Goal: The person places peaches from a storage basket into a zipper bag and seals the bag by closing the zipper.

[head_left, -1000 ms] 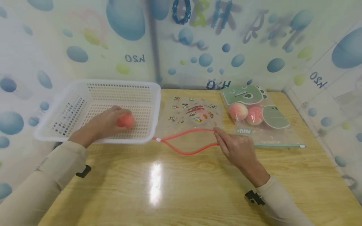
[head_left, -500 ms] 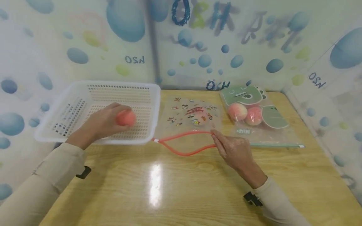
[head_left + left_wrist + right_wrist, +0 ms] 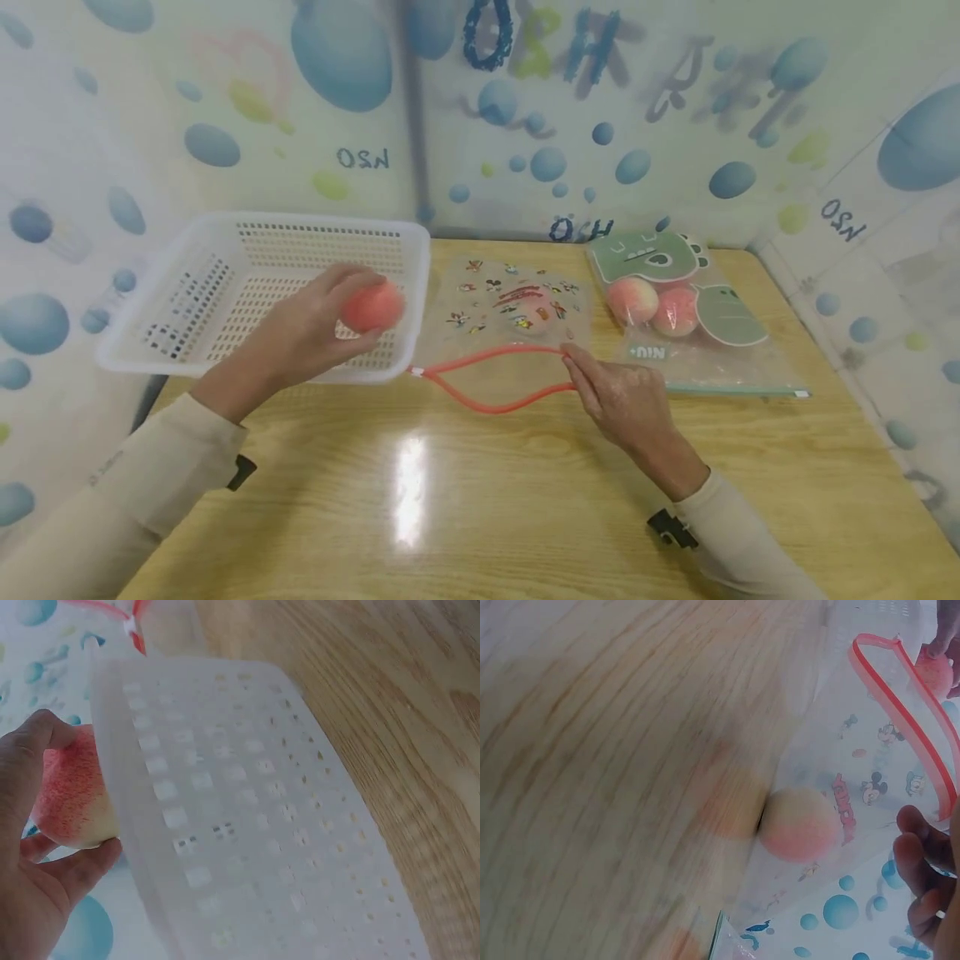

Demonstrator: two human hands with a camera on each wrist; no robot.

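Observation:
In the head view my left hand (image 3: 303,333) grips a pink peach (image 3: 372,307) above the right part of a white plastic basket (image 3: 318,220). The left wrist view has this peach (image 3: 73,796) between thumb and fingers, partly hidden by the basket wall. A clear zip bag (image 3: 457,321) with cartoon prints lies beside the basket. Its red zip edge (image 3: 495,408) gapes open, and my right hand (image 3: 628,407) pinches the edge at the right end. Through the bag's film, the right wrist view shows another peach (image 3: 801,825) inside.
Right of the cartoon bag lies a second zip bag (image 3: 731,312) with green animal print, holding two peaches (image 3: 632,300). A patterned wall (image 3: 637,108) stands close behind. Wooden tabletop (image 3: 510,508) extends in front of the bags.
My left hand has lifted the peach inside the basket and carried it right, toward the basket's right rim. The right hand keeps its pinch on the bag edge, nearly still.

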